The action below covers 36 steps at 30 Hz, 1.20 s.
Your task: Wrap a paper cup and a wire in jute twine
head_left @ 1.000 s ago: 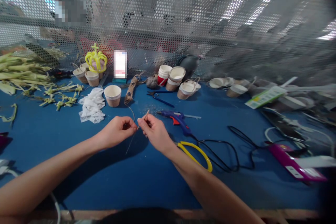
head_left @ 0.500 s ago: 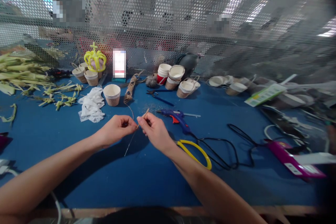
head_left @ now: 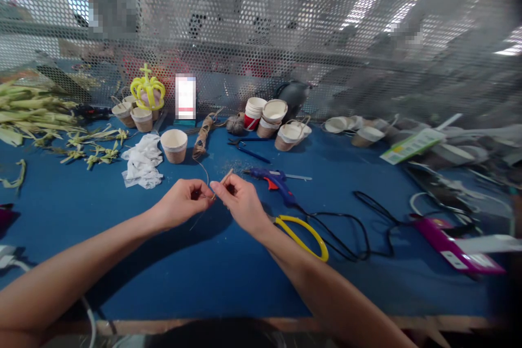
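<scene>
"What could go wrong there?"

"The twine strand (head_left: 207, 175) might slip, I'd say, should either pinch slacken, or get tugged, since it runs back to the twine skein (head_left: 203, 137). And the glue gun (head_left: 277, 181) has its nozzle just beside the right hand (head_left: 241, 201); a careless knuckle could brush it (whether it's hot, I can't tell from here)."

"Where's the strand, exactly?"

"Right at the left hand (head_left: 182, 202), curled, thumb and forefinger nearly closed on it. The right, also curled, pinches a slender tan stick (head_left: 227, 176), its tip poking out beyond the fingers."

"Wound together?"

"Too small to tell; they meet between the fingertips."
</scene>
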Tool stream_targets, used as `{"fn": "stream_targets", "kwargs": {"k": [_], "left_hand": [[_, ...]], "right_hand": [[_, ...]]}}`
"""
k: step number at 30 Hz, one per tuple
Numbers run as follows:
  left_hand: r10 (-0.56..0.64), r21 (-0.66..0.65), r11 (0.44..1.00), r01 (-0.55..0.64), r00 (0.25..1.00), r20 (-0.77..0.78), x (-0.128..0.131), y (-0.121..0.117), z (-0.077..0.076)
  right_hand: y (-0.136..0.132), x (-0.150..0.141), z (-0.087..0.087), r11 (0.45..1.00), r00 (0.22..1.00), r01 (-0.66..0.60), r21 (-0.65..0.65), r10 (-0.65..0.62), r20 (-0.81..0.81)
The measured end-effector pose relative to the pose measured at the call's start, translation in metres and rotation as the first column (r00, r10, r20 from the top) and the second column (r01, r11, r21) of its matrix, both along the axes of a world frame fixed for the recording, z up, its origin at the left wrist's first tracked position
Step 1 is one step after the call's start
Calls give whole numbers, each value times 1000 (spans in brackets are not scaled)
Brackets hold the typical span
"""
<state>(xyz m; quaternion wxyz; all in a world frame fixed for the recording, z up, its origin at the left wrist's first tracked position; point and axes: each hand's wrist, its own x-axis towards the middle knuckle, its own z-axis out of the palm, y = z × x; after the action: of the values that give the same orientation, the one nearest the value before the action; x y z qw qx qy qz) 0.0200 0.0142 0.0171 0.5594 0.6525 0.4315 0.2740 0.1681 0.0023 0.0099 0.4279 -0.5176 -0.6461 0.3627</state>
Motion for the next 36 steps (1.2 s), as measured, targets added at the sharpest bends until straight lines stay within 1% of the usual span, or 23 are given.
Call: {"fn": "stream_targets", "kwargs": {"k": [3, 7, 9, 11, 15, 17, 23, 26, 28, 29, 33, 35, 36], "left_hand": [[-23, -50, 998, 25, 999, 28, -1, 0, 1], [-61, -170, 982, 78, 993, 104, -3, 1, 0], [-71, -203, 975, 95, 990, 123, -3, 2, 0], [-74, -179, 980, 92, 992, 103, -3, 2, 0], [-83, -58, 995, 85, 996, 32, -2, 1, 2], [-77, -26, 997, 77, 997, 0, -2, 1, 2], [-41, 22, 999, 42, 997, -59, -2, 2, -3], [-37, 22, 999, 38, 998, -45, -2, 2, -5], [-37, -8, 999, 37, 999, -13, -2, 1, -3], [-37, -37, 999, 38, 999, 9, -2, 1, -2], [-29, -223, 973, 60, 990, 141, -4, 3, 2], [-21, -279, 958, 71, 984, 176, -4, 5, 2], [-20, -276, 959, 67, 985, 171, -4, 6, 2]], "right_hand": [[3, 1, -2, 997, 994, -56, -57, 51, -93], [6, 4, -3, 964, 937, -233, -130, 187, -296], [7, 5, -3, 953, 926, -269, -139, 215, -311], [7, 6, -3, 959, 939, -246, -140, 200, -280], [8, 5, -6, 976, 968, -176, -129, 148, -203], [8, 5, -7, 979, 976, -160, -126, 137, -172], [8, 3, -8, 989, 992, -86, -117, 75, -98], [7, 3, -8, 992, 995, -59, -114, 49, -88], [7, 3, -8, 990, 992, -67, -123, 53, -114], [7, 3, -7, 986, 987, -94, -135, 74, -146], [6, 4, -4, 944, 923, -280, -172, 215, -318], [7, 4, -4, 938, 914, -299, -175, 228, -336], [7, 4, -4, 943, 921, -283, -175, 216, -325]]}}
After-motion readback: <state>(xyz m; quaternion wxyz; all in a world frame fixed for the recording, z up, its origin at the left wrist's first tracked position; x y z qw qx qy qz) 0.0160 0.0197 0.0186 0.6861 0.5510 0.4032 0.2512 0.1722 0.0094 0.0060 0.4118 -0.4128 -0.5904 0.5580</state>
